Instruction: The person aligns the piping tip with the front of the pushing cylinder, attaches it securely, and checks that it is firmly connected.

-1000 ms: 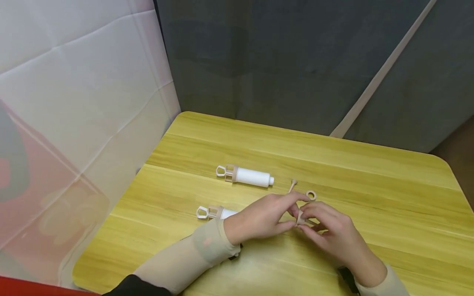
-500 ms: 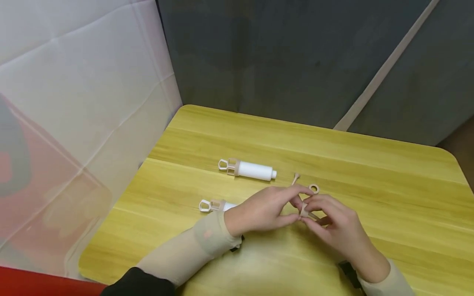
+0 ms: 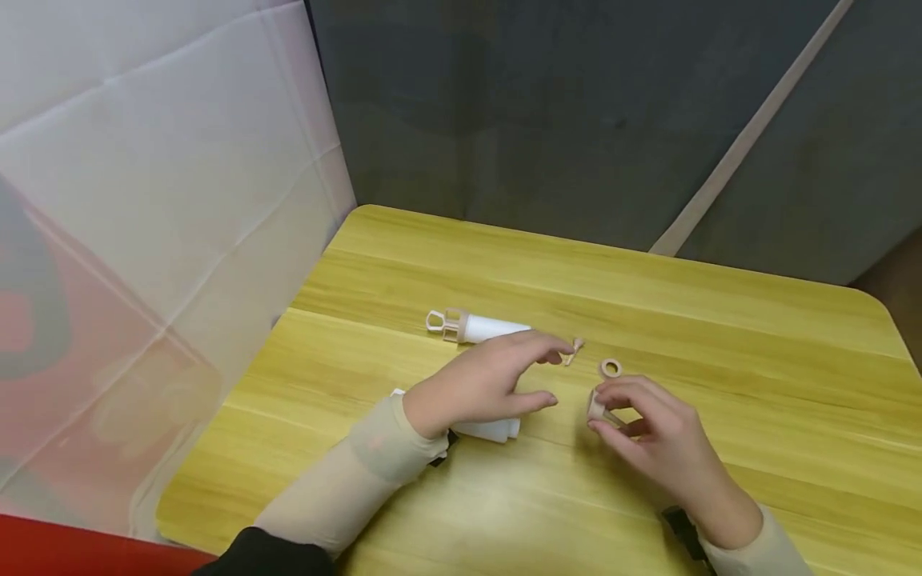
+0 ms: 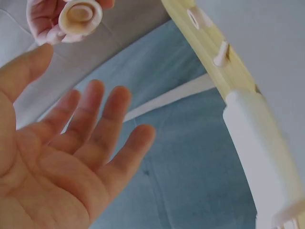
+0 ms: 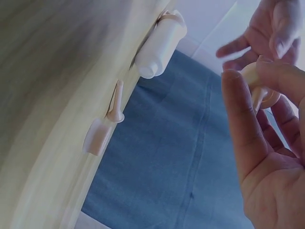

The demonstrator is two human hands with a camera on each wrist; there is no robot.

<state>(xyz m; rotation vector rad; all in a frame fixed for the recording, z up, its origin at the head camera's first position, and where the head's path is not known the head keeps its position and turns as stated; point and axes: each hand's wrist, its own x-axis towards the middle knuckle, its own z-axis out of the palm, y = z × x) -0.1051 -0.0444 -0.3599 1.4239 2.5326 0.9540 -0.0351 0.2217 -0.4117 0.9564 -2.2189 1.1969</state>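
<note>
My left hand (image 3: 483, 376) is empty, its fingers spread and slightly bent; in the left wrist view its palm shows bare. Just past its fingertips in the head view lies a small beige stemmed piece with a flared end (image 3: 576, 348). My right hand (image 3: 659, 424) pinches a beige round cup-like cap (image 4: 80, 18) between thumb and fingers. A thin stem (image 5: 258, 99) runs back from that cap toward the right palm. Close beyond the right fingers, a beige ring (image 3: 611, 368) rests on the table.
A white syringe-like cylinder (image 3: 493, 328) with a hexagonal pull handle lies behind my left hand, its tip covered. Another white cylinder (image 3: 490, 430) lies partly hidden beneath the left hand and wrist. The wood-grain table (image 3: 756, 384) meets a dark curtain (image 3: 540, 120) at the back.
My left hand has let go of the beige cap and moved left, away from the right hand. The right hand still holds the cap in nearly the same place.
</note>
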